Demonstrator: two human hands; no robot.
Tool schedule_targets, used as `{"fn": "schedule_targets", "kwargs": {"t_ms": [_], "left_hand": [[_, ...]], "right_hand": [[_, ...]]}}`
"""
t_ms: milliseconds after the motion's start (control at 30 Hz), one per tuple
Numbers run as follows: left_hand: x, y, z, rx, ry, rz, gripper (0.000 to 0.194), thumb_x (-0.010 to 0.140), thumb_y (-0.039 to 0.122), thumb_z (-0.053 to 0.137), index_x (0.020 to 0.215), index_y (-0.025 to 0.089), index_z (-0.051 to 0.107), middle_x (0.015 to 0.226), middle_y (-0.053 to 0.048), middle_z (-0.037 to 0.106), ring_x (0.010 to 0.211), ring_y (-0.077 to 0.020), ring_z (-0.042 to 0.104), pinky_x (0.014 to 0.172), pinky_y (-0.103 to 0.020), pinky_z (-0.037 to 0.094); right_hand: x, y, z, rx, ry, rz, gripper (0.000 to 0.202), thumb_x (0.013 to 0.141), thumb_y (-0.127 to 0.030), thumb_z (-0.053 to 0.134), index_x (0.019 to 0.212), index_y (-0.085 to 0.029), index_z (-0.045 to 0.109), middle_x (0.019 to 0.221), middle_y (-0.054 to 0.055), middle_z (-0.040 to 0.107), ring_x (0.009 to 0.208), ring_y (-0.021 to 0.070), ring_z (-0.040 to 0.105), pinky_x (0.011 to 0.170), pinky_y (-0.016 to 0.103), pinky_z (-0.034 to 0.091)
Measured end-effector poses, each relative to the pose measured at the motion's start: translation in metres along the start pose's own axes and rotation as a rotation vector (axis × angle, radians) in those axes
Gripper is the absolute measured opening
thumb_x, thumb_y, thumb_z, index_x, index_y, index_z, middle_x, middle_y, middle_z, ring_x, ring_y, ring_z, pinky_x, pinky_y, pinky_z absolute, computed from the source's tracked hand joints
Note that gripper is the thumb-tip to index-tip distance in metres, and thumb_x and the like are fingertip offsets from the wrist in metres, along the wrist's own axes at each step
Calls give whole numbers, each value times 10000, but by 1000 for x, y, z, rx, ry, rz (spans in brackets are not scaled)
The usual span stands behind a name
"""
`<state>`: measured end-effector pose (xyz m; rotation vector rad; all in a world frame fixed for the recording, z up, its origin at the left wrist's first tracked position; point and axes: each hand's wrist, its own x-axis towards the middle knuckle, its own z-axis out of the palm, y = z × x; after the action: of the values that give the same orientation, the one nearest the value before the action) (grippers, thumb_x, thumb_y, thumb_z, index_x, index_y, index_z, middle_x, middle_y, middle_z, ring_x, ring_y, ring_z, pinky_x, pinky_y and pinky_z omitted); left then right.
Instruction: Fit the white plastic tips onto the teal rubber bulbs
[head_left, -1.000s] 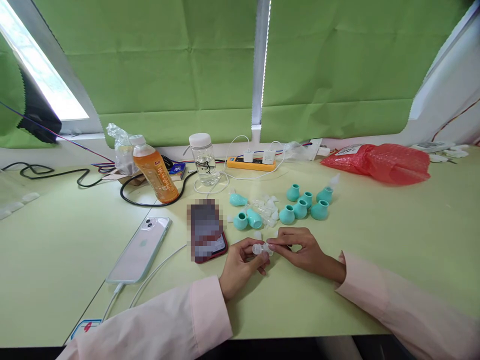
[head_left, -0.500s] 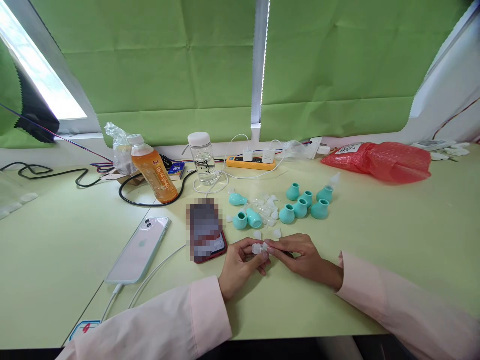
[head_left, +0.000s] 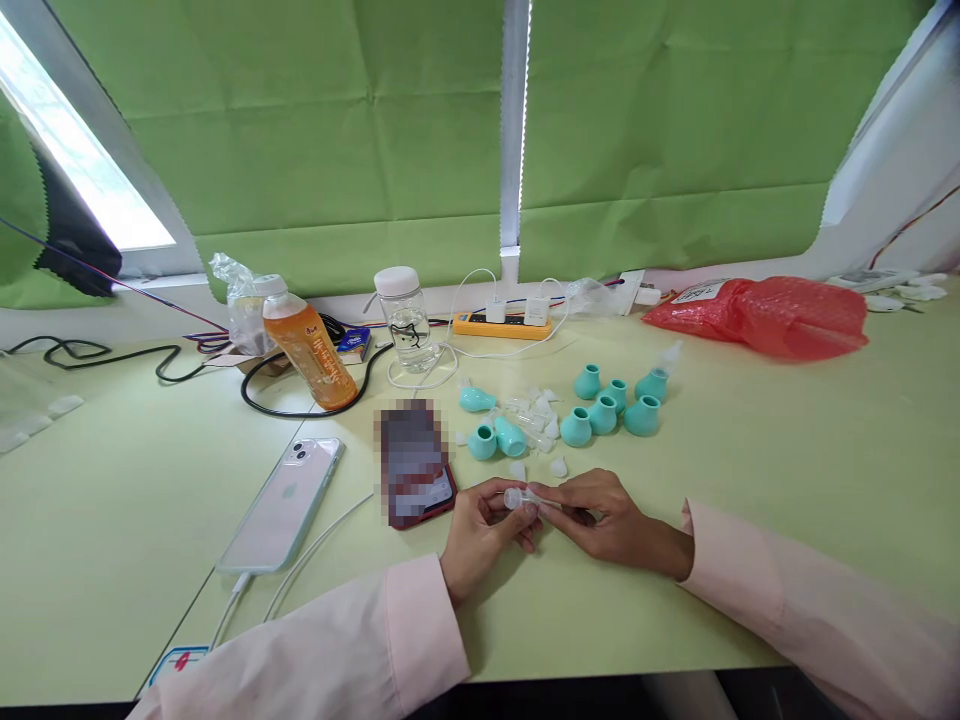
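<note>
Shiny teal, three round pots (head_left: 481, 449) are sitting past the left hand (head_left: 474, 538), which is pinching one clear plastic tube (head_left: 516, 498). The right hand (head_left: 604, 517) is gripping its other end; six more pots (head_left: 603, 420) are standing behind.

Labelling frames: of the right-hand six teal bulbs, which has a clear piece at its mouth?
The rear bulb of the rightmost two: a clear piece sticks up at its mouth. The other five bulbs show bare mouths.

Bulbs (head_left: 577, 427) on table (head_left: 600, 625) behind tube (head_left: 514, 498), phones (head_left: 283, 505) left, bag (head_left: 795, 318) back right.
</note>
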<state>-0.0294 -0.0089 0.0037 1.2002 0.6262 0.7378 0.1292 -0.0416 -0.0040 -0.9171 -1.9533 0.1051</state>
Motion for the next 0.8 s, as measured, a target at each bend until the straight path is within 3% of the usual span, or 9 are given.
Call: {"fn": "schedule_targets", "kwargs": {"t_ms": [200, 400, 467, 667, 800], "left_hand": [[0, 0, 0, 26, 39, -1, 302, 634, 254, 658, 838, 49, 572, 589, -38, 573, 484, -89, 505, 471, -235, 452], [-2, 3, 2, 67, -8, 9, 297, 650, 262, 642, 852, 60, 562, 619, -52, 582, 529, -110, 522, 503, -259, 469], [-4, 3, 4, 105, -14, 46, 295, 652, 260, 638, 870, 76, 562, 636, -46, 584, 538, -108, 522, 507, -254, 474], [-7, 2, 6, 123, -34, 87, 287, 667, 265, 622, 892, 95, 571, 662, -38, 583, 565, -104, 518, 514, -238, 481], [-7, 2, 5, 121, -34, 82, 284, 672, 262, 618, 887, 82, 574, 655, -45, 583, 569, -104, 517, 509, -232, 479]], "right_hand": [[-1, -4, 0, 98, -31, 120, 240, 721, -167, 534, 944, -156, 623, 406, -70, 396, 370, 45, 305, 389, 179, 306], [8, -6, -5, 464, -88, 747, 252, 716, -347, 542, 771, -119, 634, 386, -55, 424, 339, 41, 311, 336, 180, 258], [12, -6, -5, 573, -107, 859, 259, 690, -368, 572, 778, -125, 585, 344, -85, 374, 310, 34, 287, 320, 169, 219], [17, -4, -5, 741, -273, 939, 260, 689, -394, 559, 672, -139, 513, 308, -93, 377, 276, 26, 281, 310, 158, 175], [16, -4, -5, 755, -302, 925, 306, 683, -408, 555, 568, -129, 506, 318, -67, 413, 276, 28, 318, 313, 162, 203]]}}
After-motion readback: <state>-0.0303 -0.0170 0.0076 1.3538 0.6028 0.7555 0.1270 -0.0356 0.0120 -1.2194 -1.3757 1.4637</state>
